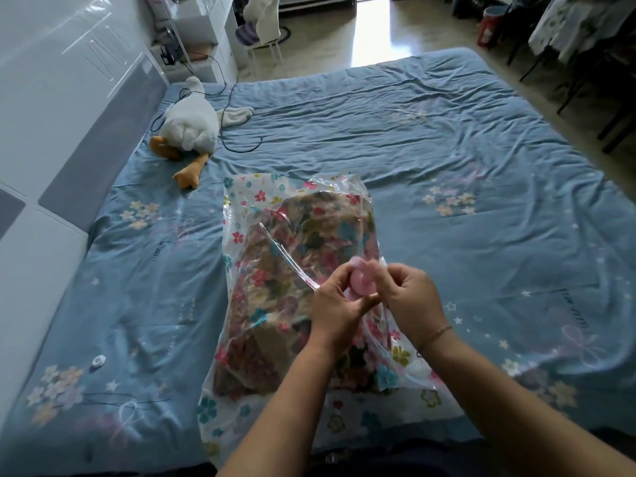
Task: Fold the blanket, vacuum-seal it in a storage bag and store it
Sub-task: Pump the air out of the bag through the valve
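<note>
On the blue bed sheet (447, 149), directly in front of the person, the storage bag (241, 201) lies lengthwise with the folded blanket (309, 242) already inside it, filling most of the bag. The 2 hands meet above its near half. The left hand (335, 306) curls its fingers and thumb around the pink valve (360, 284) from the left, and the right hand (411, 297) pinches the same valve from the right with bent fingers (whether a cap sits on it, I cannot tell). The step in hand seems to be preparing the valve for taking out the air. To do it well, I think 1 hand should keep the valve base steady while the other turns only the top, so the thin plastic around it does not twist or tear. A plush goose (189, 127) lies well apart, at the far left of the bed.
</note>
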The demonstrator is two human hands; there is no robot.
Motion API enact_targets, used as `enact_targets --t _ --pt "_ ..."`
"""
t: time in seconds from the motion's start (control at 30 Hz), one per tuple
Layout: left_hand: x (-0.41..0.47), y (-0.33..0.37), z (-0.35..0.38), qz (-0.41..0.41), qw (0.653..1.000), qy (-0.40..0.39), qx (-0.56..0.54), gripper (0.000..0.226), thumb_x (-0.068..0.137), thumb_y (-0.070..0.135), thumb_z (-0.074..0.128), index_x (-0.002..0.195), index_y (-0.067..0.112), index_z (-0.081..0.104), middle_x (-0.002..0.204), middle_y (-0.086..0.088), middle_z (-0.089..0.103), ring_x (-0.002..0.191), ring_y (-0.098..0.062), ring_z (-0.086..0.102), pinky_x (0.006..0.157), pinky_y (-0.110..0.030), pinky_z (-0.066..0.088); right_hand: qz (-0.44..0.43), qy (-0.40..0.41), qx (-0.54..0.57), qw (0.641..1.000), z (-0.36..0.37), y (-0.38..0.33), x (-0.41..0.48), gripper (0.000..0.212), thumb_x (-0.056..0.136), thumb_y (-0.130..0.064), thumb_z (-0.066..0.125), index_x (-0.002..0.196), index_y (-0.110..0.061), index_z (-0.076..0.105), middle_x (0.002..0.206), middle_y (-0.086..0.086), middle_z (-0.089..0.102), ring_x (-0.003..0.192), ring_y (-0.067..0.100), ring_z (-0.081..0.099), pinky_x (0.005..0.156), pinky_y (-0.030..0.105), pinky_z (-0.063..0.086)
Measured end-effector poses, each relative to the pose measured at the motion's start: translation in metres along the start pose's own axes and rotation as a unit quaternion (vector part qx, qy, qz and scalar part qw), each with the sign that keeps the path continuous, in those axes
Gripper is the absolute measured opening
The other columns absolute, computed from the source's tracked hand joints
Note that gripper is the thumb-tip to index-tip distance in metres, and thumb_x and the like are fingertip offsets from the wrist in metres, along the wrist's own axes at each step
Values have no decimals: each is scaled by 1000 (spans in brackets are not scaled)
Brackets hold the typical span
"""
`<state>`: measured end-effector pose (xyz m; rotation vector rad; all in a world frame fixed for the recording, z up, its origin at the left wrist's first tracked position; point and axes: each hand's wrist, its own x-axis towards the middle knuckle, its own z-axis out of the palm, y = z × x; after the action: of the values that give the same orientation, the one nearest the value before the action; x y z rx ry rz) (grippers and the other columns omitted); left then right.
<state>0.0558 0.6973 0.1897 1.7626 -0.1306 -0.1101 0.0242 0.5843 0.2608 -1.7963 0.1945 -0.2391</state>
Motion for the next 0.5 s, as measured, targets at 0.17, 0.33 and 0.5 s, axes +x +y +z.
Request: enact_targets --t 0.17,0.33,0.5 --pt "6 0 -6 -3 1000 0 -12 63 68 23 88 125 14 62 116 -1 71 110 -16 67 99 -39 53 -107 49 76 990 -14 -49 5 61 88 -45 63 60 8 55 41 -9 37 40 1 34 45 13 29" --pt "0 0 -2 1 1000 8 -2 62 67 24 86 123 14 64 114 1 72 107 -10 67 96 -29 53 -120 68 21 990 -5 -38 -6 77 85 -68 51 62 5 54 46 -3 44 44 7 39 46 23 35" --pt "0 2 -3 -2 1000 7 -13 58 69 17 87 123 12 64 114 -1 72 107 -12 67 95 -28 53 -39 18 -18 999 -8 -20 1 76 76 -75 56 56 -2 56 43 -6 40 42 5 34 45 22 30"
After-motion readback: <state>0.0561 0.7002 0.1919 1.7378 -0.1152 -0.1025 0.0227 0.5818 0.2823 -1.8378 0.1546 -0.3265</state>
